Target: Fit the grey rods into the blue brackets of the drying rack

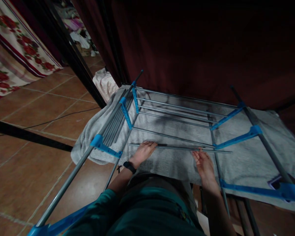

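Two hands are working at mid-frame over a rack (pixel 177 108) draped with a grey towel (pixel 248 157). A loose rod (pixel 179 148) is lying left to right across it. The left hand (pixel 144 151) is gripping its left end; the right hand (pixel 204 162) is lying flat, fingers open, just below it.

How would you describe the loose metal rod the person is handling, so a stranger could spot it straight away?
Start at the drying rack with blue plastic joints, draped with a grey towel. Along its near edge, a thin grey metal rod lies crosswise, with the left hand and the right hand on it. Unlike the other rails, its ends sit in no blue joint and stick out free.
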Demonstrator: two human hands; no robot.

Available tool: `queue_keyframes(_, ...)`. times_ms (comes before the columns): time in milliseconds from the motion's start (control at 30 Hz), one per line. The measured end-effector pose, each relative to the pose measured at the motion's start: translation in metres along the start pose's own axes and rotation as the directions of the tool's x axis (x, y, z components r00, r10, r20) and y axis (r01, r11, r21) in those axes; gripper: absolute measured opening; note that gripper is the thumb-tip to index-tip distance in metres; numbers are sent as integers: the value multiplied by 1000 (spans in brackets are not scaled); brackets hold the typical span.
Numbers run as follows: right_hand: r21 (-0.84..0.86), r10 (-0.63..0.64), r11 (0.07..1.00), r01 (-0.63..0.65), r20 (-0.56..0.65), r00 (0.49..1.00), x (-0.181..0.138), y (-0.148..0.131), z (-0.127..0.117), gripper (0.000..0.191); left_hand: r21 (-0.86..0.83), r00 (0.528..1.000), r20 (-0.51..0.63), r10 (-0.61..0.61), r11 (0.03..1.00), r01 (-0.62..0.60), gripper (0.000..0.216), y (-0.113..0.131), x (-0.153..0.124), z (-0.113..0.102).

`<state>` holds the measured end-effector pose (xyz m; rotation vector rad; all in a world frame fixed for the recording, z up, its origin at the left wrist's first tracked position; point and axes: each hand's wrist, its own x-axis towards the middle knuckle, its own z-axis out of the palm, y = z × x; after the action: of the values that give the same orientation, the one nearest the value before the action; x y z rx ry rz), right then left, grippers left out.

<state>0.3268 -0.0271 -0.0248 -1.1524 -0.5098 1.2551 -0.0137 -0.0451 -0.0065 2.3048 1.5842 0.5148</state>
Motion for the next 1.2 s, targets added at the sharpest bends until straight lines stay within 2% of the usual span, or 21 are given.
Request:
queue_keyframes(133, 29, 36, 999, -33, -78, 996, 9, 10, -14, 27, 94, 999, 41, -9, 996, 5, 33, -2, 0, 0)
queue_keyframes(300, 14, 71, 997, -70, -122, 990, 13, 18, -23, 25, 128, 998, 55, -24, 992, 17, 34, -4, 1, 3)
queue_keyframes(500, -29, 85, 996, -90, -129, 988, 12, 23, -29, 23, 140, 999, 46, -20, 990, 13, 36, -6, 1, 14)
queue_keyframes(600, 20, 130, 991, -129, -134, 982, 11, 22, -29, 20, 173, 999, 34, 15, 985, -21, 35, -8, 4, 15)
queue_keyframes(700, 71, 156, 987, -147, -148, 977, 10, 20, -27, 20, 267, 997, 74, 30, 962, -49, 32, -11, 8, 14)
queue_keyframes(867, 96, 137, 988, -123, -152, 979, 7, 19, -22, 17, 371, 995, 98, 20, 927, -55, 30, -12, 10, 13)
queue_keyframes(1200, 127, 125, 986, -110, -121, 985, 11, 24, -28, 13, 409, 996, 84, 28, 911, -60, 30, -9, 11, 19)
